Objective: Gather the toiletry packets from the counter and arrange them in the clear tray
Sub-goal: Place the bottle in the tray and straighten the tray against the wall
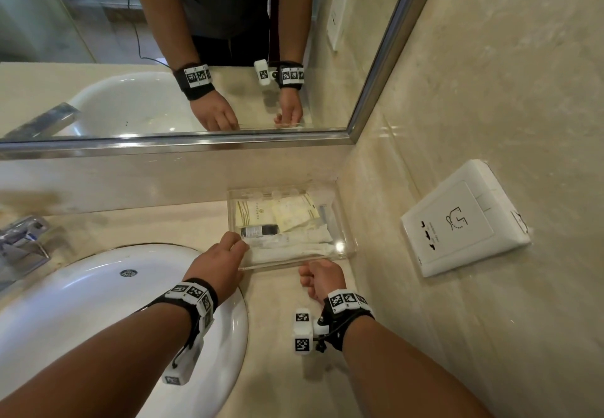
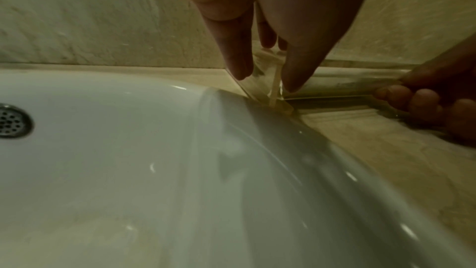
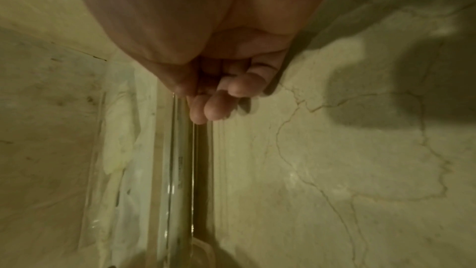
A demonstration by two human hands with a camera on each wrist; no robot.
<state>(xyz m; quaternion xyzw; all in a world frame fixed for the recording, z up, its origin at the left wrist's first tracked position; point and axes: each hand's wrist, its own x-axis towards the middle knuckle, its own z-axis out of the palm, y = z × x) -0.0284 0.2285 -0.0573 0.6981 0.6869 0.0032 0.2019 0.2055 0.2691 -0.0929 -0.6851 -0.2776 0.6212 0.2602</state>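
You are steadying the clear tray (image 1: 343,221), centre-right of the frame, packets (image 1: 287,215) lying inside: left hand (image 1: 217,262) pinching its near-left corner, right hand (image 1: 322,275) apparently gripping the near rim. Rigid, slick acrylic; packets light, limp.

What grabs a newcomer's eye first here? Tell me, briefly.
First, the clear tray in the counter's far right corner beside the white sink, already filled with pale packets and a small dark bottle. Both hands meet it: the left hand at its near-left corner, the right hand curled against its near wall. Above, the mirror repeats both wrists.
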